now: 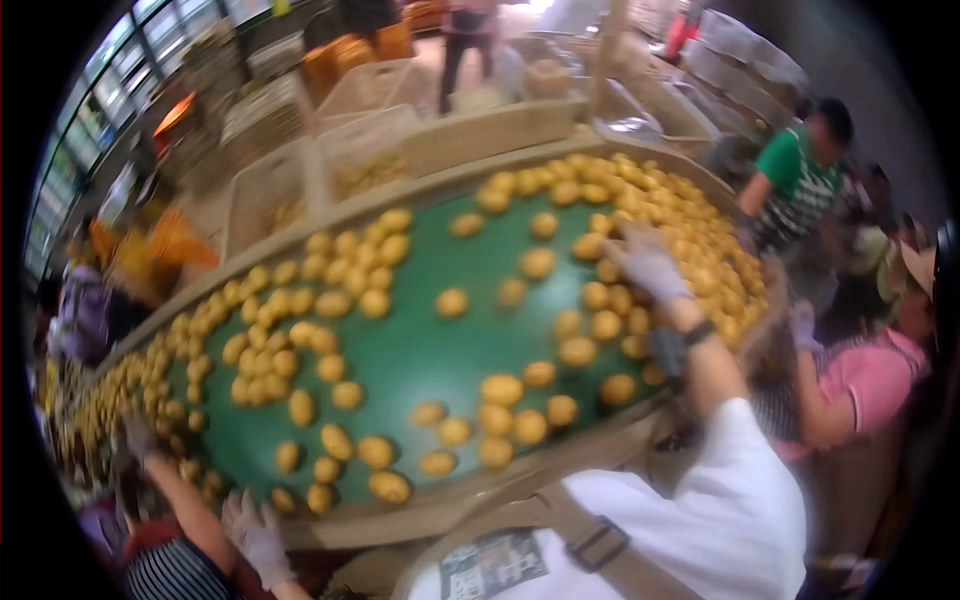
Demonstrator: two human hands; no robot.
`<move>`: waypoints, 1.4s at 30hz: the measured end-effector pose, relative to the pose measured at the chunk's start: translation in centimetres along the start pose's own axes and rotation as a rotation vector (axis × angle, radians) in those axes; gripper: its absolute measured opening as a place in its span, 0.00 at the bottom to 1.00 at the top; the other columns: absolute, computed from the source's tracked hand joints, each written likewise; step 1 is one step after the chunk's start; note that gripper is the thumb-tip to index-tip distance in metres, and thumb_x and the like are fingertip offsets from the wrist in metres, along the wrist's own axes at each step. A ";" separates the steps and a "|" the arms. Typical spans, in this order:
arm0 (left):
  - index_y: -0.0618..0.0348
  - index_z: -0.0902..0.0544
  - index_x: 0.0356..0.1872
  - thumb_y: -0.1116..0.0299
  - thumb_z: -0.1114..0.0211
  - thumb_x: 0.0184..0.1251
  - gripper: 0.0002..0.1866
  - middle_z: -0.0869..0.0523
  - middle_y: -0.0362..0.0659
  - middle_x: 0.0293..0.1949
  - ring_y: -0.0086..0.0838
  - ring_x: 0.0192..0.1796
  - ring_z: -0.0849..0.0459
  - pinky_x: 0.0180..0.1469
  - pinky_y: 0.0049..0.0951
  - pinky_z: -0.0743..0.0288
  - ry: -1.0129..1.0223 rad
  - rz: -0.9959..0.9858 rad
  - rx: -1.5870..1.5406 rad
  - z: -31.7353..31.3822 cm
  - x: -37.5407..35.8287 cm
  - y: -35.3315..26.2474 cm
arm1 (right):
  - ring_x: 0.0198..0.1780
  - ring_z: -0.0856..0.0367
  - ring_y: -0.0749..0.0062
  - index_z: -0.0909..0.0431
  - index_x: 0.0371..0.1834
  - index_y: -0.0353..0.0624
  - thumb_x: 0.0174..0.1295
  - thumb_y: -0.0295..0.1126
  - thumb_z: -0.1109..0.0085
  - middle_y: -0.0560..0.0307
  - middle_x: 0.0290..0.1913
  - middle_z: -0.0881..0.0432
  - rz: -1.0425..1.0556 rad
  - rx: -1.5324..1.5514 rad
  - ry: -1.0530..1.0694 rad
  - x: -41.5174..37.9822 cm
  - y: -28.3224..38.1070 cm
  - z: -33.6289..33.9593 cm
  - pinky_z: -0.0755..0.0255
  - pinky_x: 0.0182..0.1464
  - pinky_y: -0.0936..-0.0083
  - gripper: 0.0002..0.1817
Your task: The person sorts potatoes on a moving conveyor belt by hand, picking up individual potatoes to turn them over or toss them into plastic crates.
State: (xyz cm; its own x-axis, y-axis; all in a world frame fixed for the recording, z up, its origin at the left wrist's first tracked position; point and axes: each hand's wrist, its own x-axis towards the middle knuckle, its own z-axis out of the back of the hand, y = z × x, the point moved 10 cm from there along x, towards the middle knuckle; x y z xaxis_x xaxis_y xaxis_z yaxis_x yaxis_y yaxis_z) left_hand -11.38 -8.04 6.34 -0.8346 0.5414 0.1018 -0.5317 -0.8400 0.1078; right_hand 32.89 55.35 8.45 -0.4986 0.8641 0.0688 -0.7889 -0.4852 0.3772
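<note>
Many yellow potatoes (502, 390) lie spread over a green sorting table (410, 350) with a raised edge. My right hand (650, 265), in a pale glove, reaches across to the dense heap of potatoes (690, 220) on the right. Its fingers stretch out among the nearest potatoes, and I see none held. A dark band or watch (697, 332) is on that wrist. My left hand (256, 540), also gloved, is low at the left, just outside the table's near edge. Its fingers are spread, with nothing in them; loose potatoes (319, 498) lie close beyond it.
A co-worker's gloved hand (138, 438) reaches into potatoes at the left. Another person in a green shirt (790, 165) stands at the far right, and one in a pink shirt (870, 385) is nearer. Plastic crates (265, 195) stand behind the far edge.
</note>
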 end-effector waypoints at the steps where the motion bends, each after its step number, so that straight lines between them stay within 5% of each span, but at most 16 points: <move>1: 0.59 0.15 0.59 0.62 0.35 0.68 0.22 0.20 0.54 0.64 0.52 0.71 0.28 0.75 0.51 0.38 -0.039 -0.030 -0.037 1.1 -0.3 -2.6 | 0.61 0.23 0.44 0.23 0.67 0.43 0.68 0.57 0.41 0.37 0.62 0.22 0.032 -0.168 -0.047 -1.2 -0.1 -1.2 0.28 0.62 0.52 0.34; 4: 0.59 0.14 0.58 0.67 0.32 0.64 0.21 0.17 0.55 0.62 0.52 0.68 0.23 0.72 0.49 0.33 -0.127 -0.270 -0.270 3.9 0.8 -13.1 | 0.66 0.25 0.40 0.29 0.75 0.48 0.66 0.61 0.41 0.33 0.68 0.26 0.199 -0.434 -0.099 -5.7 5.2 -5.5 0.29 0.66 0.50 0.40; 9: 0.55 0.15 0.56 0.63 0.28 0.56 0.24 0.17 0.52 0.56 0.52 0.62 0.21 0.69 0.54 0.32 -0.077 -0.886 -0.579 9.0 -0.7 -30.6 | 0.66 0.22 0.48 0.25 0.71 0.46 0.68 0.46 0.35 0.43 0.66 0.21 0.538 0.290 0.420 -8.7 17.4 -6.7 0.27 0.67 0.58 0.30; 13: 0.52 0.18 0.61 0.61 0.28 0.56 0.28 0.19 0.52 0.60 0.51 0.63 0.22 0.70 0.55 0.33 0.018 -1.169 -0.653 9.9 -4.1 -34.9 | 0.73 0.31 0.40 0.21 0.65 0.41 0.75 0.47 0.46 0.40 0.72 0.25 0.081 0.098 -0.123 1.8 6.4 2.7 0.35 0.75 0.55 0.25; 16: 0.50 0.19 0.63 0.60 0.27 0.56 0.30 0.21 0.52 0.63 0.51 0.64 0.23 0.70 0.56 0.33 0.152 -1.291 -0.740 10.0 -5.7 -37.1 | 0.75 0.33 0.40 0.23 0.69 0.37 0.72 0.54 0.44 0.38 0.72 0.26 -0.075 -0.229 -0.129 4.9 -2.1 0.5 0.42 0.78 0.51 0.34; 17: 0.49 0.18 0.62 0.60 0.28 0.56 0.29 0.21 0.52 0.63 0.51 0.64 0.23 0.70 0.55 0.32 0.141 -1.300 -0.716 9.6 -6.0 -38.0 | 0.75 0.33 0.40 0.24 0.70 0.37 0.70 0.57 0.43 0.37 0.72 0.26 -0.160 -0.212 -0.104 5.5 -4.0 -0.2 0.44 0.78 0.50 0.37; 18: 0.49 0.17 0.61 0.60 0.28 0.55 0.28 0.21 0.52 0.64 0.50 0.65 0.23 0.69 0.55 0.32 0.130 -1.307 -0.691 8.7 -6.3 -39.0 | 0.68 0.25 0.40 0.27 0.74 0.41 0.64 0.60 0.36 0.36 0.66 0.20 -0.107 -0.322 -0.163 4.2 -1.7 -1.0 0.34 0.73 0.55 0.43; 20: 0.48 0.15 0.58 0.62 0.28 0.54 0.26 0.21 0.51 0.62 0.50 0.64 0.23 0.68 0.54 0.31 0.128 -1.272 -0.648 6.9 -5.7 -40.1 | 0.69 0.27 0.38 0.23 0.70 0.45 0.62 0.65 0.38 0.33 0.66 0.22 -0.026 0.031 0.069 2.0 3.3 -4.9 0.38 0.75 0.49 0.42; 22: 0.47 0.13 0.53 0.65 0.28 0.53 0.22 0.19 0.50 0.58 0.49 0.62 0.22 0.66 0.52 0.30 0.124 -1.188 -0.606 5.3 -4.0 -40.3 | 0.69 0.27 0.40 0.29 0.75 0.47 0.66 0.62 0.39 0.33 0.65 0.23 0.177 -0.073 0.229 -0.7 10.4 -9.2 0.33 0.72 0.51 0.41; 26: 0.49 0.13 0.41 0.71 0.32 0.51 0.14 0.18 0.46 0.45 0.45 0.56 0.20 0.64 0.50 0.29 0.197 -0.951 -0.425 2.5 0.3 -36.0 | 0.64 0.23 0.40 0.19 0.61 0.45 0.70 0.58 0.40 0.39 0.62 0.20 0.718 0.310 0.252 -6.0 23.7 -12.3 0.27 0.65 0.51 0.29; 27: 0.49 0.14 0.39 0.72 0.33 0.50 0.12 0.18 0.44 0.41 0.44 0.54 0.19 0.64 0.49 0.29 0.279 -0.851 -0.315 0.8 1.9 -33.3 | 0.63 0.22 0.41 0.18 0.58 0.45 0.69 0.56 0.39 0.41 0.62 0.19 0.631 0.383 0.381 -5.3 24.1 -11.7 0.26 0.64 0.53 0.27; 29: 0.51 0.15 0.37 0.72 0.33 0.52 0.09 0.16 0.44 0.41 0.43 0.54 0.19 0.66 0.50 0.30 0.086 -0.698 -0.323 -0.2 4.4 -25.1 | 0.61 0.20 0.42 0.16 0.54 0.45 0.68 0.52 0.37 0.43 0.61 0.18 0.445 0.526 0.643 -2.2 24.6 -10.5 0.24 0.62 0.55 0.24; 32: 0.52 0.13 0.46 0.67 0.32 0.59 0.13 0.16 0.47 0.49 0.46 0.59 0.20 0.72 0.52 0.35 0.083 -0.327 -0.001 -1.9 6.4 -12.6 | 0.61 0.19 0.45 0.16 0.54 0.47 0.65 0.48 0.38 0.43 0.61 0.19 0.595 -0.121 0.082 7.5 20.1 -5.6 0.23 0.60 0.56 0.21; 35: 0.54 0.13 0.50 0.63 0.30 0.59 0.17 0.15 0.51 0.54 0.48 0.61 0.20 0.70 0.56 0.33 -0.103 -0.229 0.119 1.2 6.9 -8.3 | 0.60 0.19 0.45 0.17 0.56 0.51 0.64 0.45 0.39 0.40 0.62 0.20 0.403 -0.390 0.063 11.9 14.9 -3.7 0.23 0.58 0.55 0.20; 37: 0.56 0.14 0.52 0.62 0.30 0.59 0.20 0.16 0.51 0.56 0.49 0.62 0.20 0.69 0.54 0.32 -0.212 -0.299 0.034 3.5 7.2 -10.1 | 0.65 0.23 0.41 0.25 0.73 0.62 0.59 0.52 0.35 0.42 0.66 0.24 0.132 -0.357 0.226 12.7 11.4 -5.5 0.28 0.66 0.52 0.35; 42: 0.57 0.15 0.55 0.60 0.29 0.58 0.24 0.18 0.51 0.57 0.50 0.63 0.22 0.70 0.50 0.32 -0.119 -0.676 -0.362 8.6 7.9 -28.4 | 0.65 0.24 0.43 0.22 0.69 0.58 0.58 0.45 0.35 0.41 0.63 0.24 0.270 -0.203 0.269 8.1 8.6 -9.8 0.29 0.68 0.53 0.32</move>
State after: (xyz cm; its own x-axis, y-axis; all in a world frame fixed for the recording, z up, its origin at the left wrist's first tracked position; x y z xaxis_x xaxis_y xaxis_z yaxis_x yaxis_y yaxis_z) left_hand -1.66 20.45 12.55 -0.3017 0.9236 0.2365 -0.9510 -0.2738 -0.1437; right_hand 18.59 56.87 3.23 -0.7512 0.6502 -0.1137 -0.6589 -0.7285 0.1872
